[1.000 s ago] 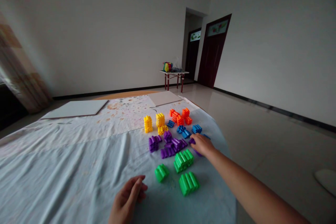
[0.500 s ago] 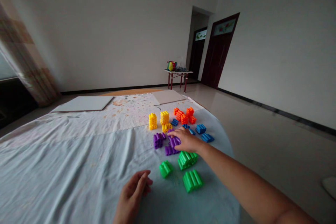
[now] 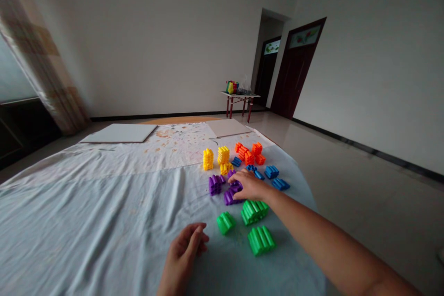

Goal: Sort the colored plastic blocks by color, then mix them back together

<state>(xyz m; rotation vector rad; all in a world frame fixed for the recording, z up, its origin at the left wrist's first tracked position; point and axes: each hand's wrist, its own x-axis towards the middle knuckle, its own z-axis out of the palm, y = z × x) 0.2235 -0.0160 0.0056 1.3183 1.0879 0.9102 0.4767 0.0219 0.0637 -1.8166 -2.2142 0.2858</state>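
Reaching across, the right hand has slid over onto the purple plastic blocks just beyond the green blocks, fingers draped on top, can't tell if it's clamped; the left hand sits loose and empty near those green blocks.

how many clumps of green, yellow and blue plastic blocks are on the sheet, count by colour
green ribbed plastic block clumps: 3
yellow ribbed plastic block clumps: 3
blue ribbed plastic block clumps: 4
total: 10
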